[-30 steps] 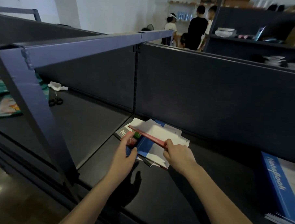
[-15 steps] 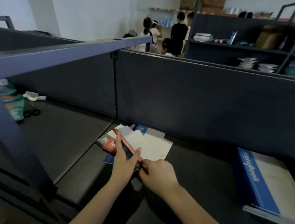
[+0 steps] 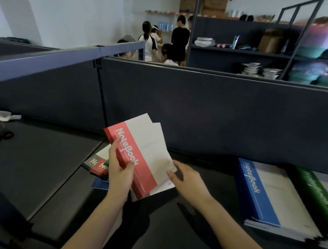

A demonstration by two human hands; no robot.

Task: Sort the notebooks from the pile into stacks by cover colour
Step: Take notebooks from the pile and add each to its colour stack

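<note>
Matt paper-covered red notebook (image 3: 133,160)

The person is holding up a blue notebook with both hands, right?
Not quite. The notebook gripped by the left hand and pinched at its corner by the right hand is red, not blue. The head view shows it.

We hold both hands forward.
Our left hand (image 3: 119,172) grips the red notebook (image 3: 142,177); our right hand (image 3: 187,180) pinches its edge.

"NoteBook" — on red notebook (image 3: 129,157), blue notebook (image 3: 254,186).
</note>
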